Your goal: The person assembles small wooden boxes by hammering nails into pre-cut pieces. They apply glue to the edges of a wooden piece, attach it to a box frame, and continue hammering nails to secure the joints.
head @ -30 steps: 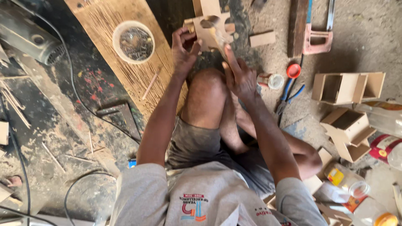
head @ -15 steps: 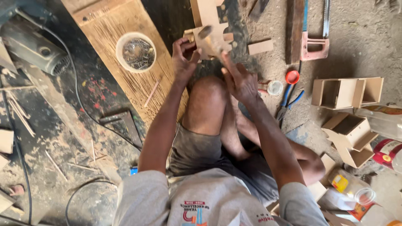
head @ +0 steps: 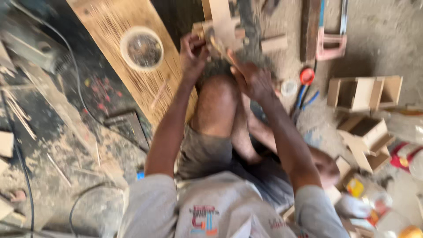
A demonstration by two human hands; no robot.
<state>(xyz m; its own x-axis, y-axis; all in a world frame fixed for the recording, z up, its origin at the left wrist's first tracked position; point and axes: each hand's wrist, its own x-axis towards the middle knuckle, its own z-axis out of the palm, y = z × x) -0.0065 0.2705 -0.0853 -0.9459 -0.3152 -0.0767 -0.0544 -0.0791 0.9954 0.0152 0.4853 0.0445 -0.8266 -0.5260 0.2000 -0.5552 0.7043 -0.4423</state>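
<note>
Both the left hand and right hand grip a pale wooden piece beside a round tub.

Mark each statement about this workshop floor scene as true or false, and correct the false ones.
1. Both hands are on the small wooden piece above the knee. True: the left hand and the right hand meet at it.
2. A round bowl rests on the long wooden plank. True.
3. The open wooden boxes lie to the person's left. False: they lie to the right.
4. The pink-handled saw is in the right hand. False: it lies on the ground, apart from both hands.
</note>
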